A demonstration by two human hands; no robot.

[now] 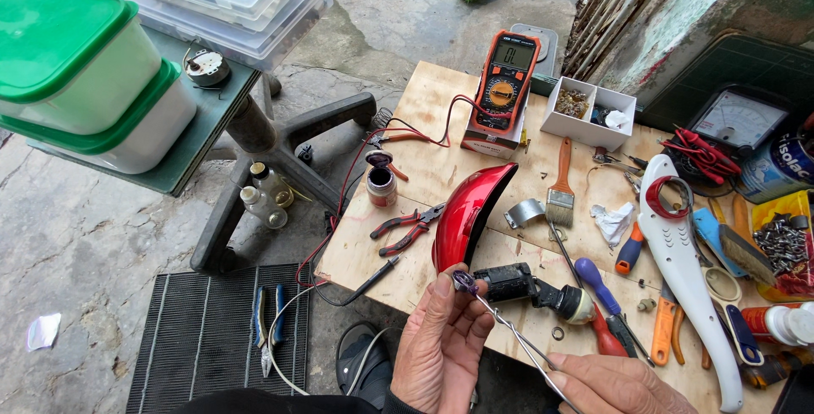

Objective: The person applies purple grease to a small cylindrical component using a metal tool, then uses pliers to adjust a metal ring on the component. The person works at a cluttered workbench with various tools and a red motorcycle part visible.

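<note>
The left hand (441,346) pinches a small purple part (464,279) w/ closed fingertips just below the red cover (466,210), while the right hand (606,384), fingers closed, holds tweezers (517,338) to it; work appears mid-process, black motor (526,285) untouched nearby.

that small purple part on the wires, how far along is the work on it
Done, by the look of it: the red cover lies off on the board and the small jar stands open. In hand: the left hand pinches the small purple part while the right hand holds its thin wires. The meter probes lie unused, so any testing looks undone.
</note>
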